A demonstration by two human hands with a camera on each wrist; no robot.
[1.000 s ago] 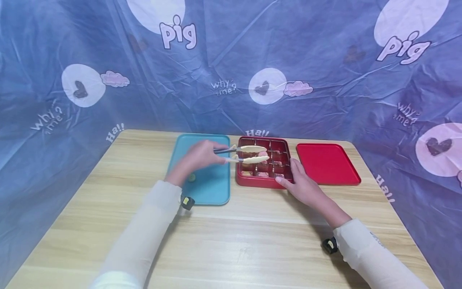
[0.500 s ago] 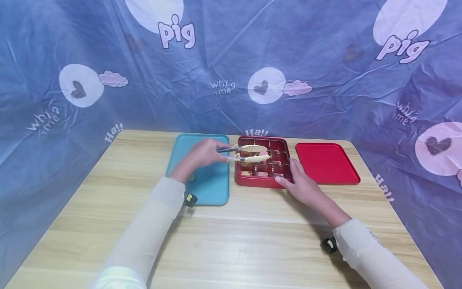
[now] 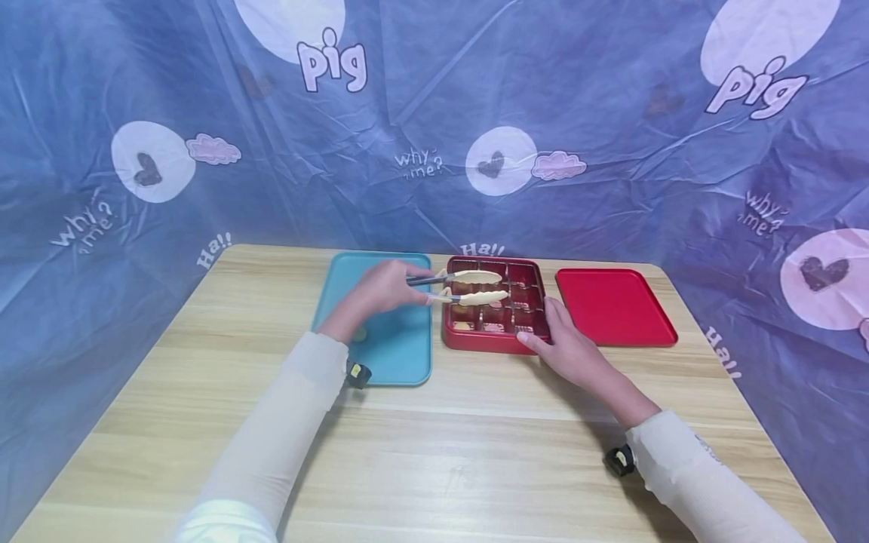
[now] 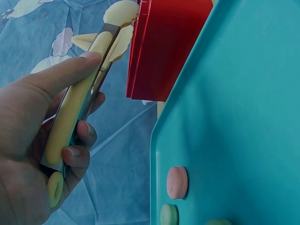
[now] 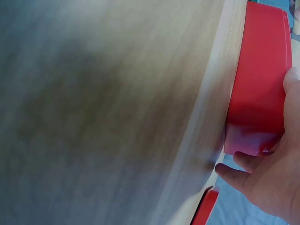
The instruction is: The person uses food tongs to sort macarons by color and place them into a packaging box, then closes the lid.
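My left hand [image 3: 385,286] grips a pair of tongs [image 3: 483,299] with cream scalloped tips. The tips are spread apart over the middle of a red box [image 3: 490,343], with nothing between them. A clear insert divides the box into several compartments, and pink and yellowish pieces lie in some of them. My right hand [image 3: 573,348] holds the box at its front right corner, thumb on the front rim and fingers along the right side. In the left wrist view, a pink macaron [image 4: 177,183] and a green macaron [image 4: 168,214] lie on a teal tray [image 4: 234,117].
The same teal tray stands left of the box, partly under my left forearm. Right of the box lies a flat red lid [image 3: 618,305]. Behind the wooden table [image 3: 434,452] hangs a blue printed cloth [image 3: 421,204].
The pink macaron between the tong tips has dropped out of them into the box, and the tips now stand parted. The right hand has stayed at the box corner.
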